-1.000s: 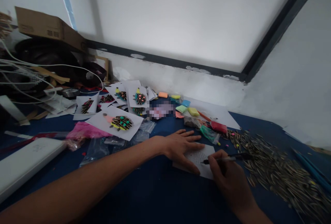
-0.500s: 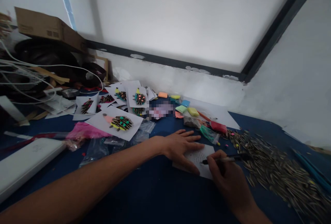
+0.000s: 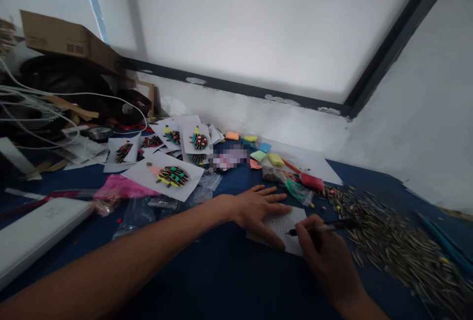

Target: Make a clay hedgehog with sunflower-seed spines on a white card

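A small white sheet of paper (image 3: 295,247) lies on the blue table, with rows of dark marks on it. My left hand (image 3: 258,211) rests flat across its left side, fingers spread. In my right hand (image 3: 325,256) a black pen (image 3: 332,225) is pinched, its tip touching or just above the sheet near the marks. Part of the paper is hidden under both hands. Beyond the fingers lie a clear bag with green clay (image 3: 297,191) and a red clay packet (image 3: 312,181).
Sunflower seeds (image 3: 399,236) are heaped at the right. Paper cards with seed hedgehogs (image 3: 173,176) lie at the back left, near clear bags and pink plastic (image 3: 123,187). A white case (image 3: 40,233) sits at the left edge. Clay packets (image 3: 275,159) line the back.
Almost nothing differs. Both hands, the pen and the paper stay in nearly the same place, with only a slight shift at the pen.
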Demonstrator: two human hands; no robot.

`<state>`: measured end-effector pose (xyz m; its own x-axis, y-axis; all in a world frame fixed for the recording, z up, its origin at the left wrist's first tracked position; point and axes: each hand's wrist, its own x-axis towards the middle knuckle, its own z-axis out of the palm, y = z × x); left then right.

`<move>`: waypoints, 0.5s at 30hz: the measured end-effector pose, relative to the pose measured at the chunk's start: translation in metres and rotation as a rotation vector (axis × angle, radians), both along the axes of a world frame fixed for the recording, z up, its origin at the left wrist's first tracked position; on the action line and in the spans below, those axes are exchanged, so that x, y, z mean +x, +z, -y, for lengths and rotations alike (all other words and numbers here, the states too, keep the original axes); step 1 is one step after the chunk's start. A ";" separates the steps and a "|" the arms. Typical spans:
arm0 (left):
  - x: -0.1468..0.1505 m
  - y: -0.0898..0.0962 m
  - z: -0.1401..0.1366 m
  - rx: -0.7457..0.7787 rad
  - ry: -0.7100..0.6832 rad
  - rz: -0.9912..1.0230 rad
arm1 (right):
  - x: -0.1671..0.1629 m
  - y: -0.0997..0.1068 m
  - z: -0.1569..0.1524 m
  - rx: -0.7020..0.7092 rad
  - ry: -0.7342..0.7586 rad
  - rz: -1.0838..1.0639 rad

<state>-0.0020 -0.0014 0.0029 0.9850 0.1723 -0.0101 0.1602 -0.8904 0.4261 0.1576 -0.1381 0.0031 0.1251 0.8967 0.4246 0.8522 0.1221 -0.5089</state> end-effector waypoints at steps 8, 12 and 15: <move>0.000 -0.001 0.000 -0.005 0.001 -0.006 | 0.001 -0.002 0.001 0.000 -0.004 -0.013; 0.000 -0.001 -0.001 -0.009 -0.002 -0.003 | 0.003 -0.002 0.001 0.007 -0.036 -0.062; 0.000 -0.002 -0.001 -0.004 0.000 0.008 | 0.005 -0.002 0.001 0.032 -0.059 -0.036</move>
